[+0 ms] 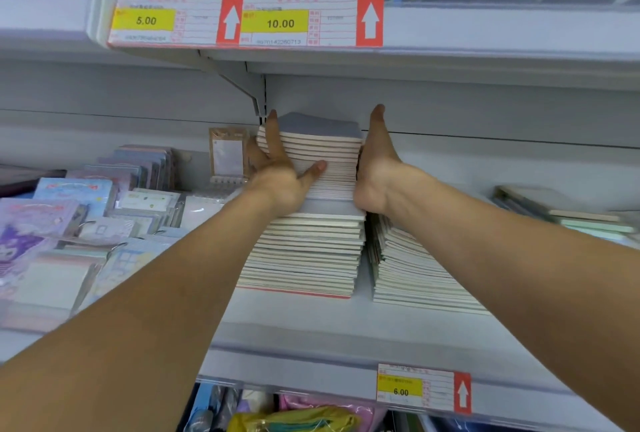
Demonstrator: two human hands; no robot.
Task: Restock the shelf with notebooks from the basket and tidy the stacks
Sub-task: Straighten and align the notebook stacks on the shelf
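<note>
A tall stack of thin notebooks stands on the white shelf (304, 324). Its upper batch (325, 151) has a grey-lilac top cover and sits a little further back than the lower batch (308, 251). My left hand (277, 171) presses flat against the upper batch's left side, thumb across its front edges. My right hand (377, 168) presses flat against its right side, fingers pointing at the back wall. Together the two palms clamp this batch. A lower, slanting stack of notebooks (415, 272) lies just right of the tall one, under my right wrist. No basket is in view.
Ring-bound pads and cartoon notepads (69, 237) crowd the shelf at left. A thin pile of green-edged notebooks (568, 213) lies far right. The shelf above carries price labels (242, 21); a 6.00 label (422, 390) marks this shelf's front rail. Coloured pouches (294, 417) show below.
</note>
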